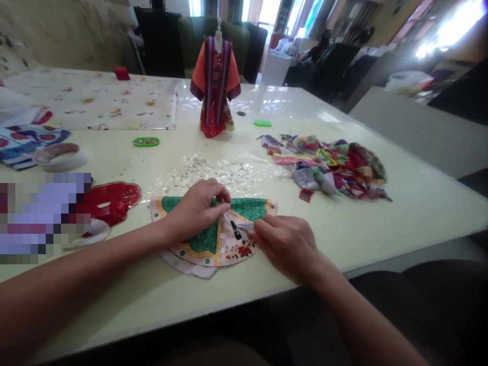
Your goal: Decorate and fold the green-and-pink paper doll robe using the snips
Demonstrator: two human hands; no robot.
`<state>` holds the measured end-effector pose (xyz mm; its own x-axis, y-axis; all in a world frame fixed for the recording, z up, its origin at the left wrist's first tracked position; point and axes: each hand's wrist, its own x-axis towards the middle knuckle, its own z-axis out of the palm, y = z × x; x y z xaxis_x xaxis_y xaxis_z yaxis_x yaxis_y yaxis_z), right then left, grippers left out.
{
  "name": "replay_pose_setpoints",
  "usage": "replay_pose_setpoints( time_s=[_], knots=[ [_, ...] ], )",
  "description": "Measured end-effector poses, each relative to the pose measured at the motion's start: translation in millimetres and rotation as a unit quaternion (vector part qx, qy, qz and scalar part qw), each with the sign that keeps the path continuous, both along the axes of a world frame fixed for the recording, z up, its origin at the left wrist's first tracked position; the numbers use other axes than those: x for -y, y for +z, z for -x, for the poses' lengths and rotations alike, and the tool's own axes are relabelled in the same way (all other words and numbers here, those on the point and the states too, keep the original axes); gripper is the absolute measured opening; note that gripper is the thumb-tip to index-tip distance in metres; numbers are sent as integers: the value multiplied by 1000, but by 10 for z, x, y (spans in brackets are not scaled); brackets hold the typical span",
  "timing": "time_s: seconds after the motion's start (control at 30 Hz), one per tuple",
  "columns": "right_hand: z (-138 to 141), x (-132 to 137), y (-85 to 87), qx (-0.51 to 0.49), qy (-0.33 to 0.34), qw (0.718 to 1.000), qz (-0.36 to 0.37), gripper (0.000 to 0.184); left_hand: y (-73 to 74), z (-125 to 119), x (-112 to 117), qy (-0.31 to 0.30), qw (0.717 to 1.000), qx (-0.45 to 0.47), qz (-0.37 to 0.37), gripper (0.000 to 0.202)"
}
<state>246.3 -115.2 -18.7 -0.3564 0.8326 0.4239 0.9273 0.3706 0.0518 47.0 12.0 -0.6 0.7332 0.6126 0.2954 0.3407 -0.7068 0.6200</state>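
A fan-shaped piece of doll-size fabric [202,239], green with gold bands and a pale panel, lies on the table in front of me. The pale panel carries a black shape and a red flower motif. My left hand [200,211] rests over its upper left, with thumb and index finger pinched near the top middle; what is between them is too small to make out. From the right, my right hand [292,244] grips slim silver tweezers [246,227], their tips at the black shape. Pale cloth shows beneath the fan's lower edge.
Tiny beads [213,173] lie scattered on clear plastic beyond my hands. Behind stands a dressed doll form [215,86]. Fabric scraps with yellow-handled scissors [327,157] are heaped right. A green bead dish [146,142], tape rolls [61,156] and a red glossy packet [114,198] lie left.
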Motion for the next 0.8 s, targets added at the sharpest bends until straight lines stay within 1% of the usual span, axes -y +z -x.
replay_pose_setpoints(
  time_s=[0.1,0.23,0.37,0.5,0.67,0.8],
  knots=[
    [16,45,0,4,4,1000,9,30,-26,22,24,-17,1000,-15,1,3],
    [21,89,-15,4,-1,1000,5,30,-21,13,21,-32,999,-27,-4,7],
    [-2,131,-41,-13,-3,1000,-6,29,-14,10,41,-50,998,-41,9,6],
    [-21,204,-51,-13,2,1000,-2,28,-12,0,89,-71,996,-51,22,6],
    [-50,305,-70,-6,-7,1000,2,29,-29,-19,148,-109,992,-51,32,6],
    [-66,342,-69,3,-10,1000,1,29,-40,-28,188,-125,990,-47,41,7]
  ],
)
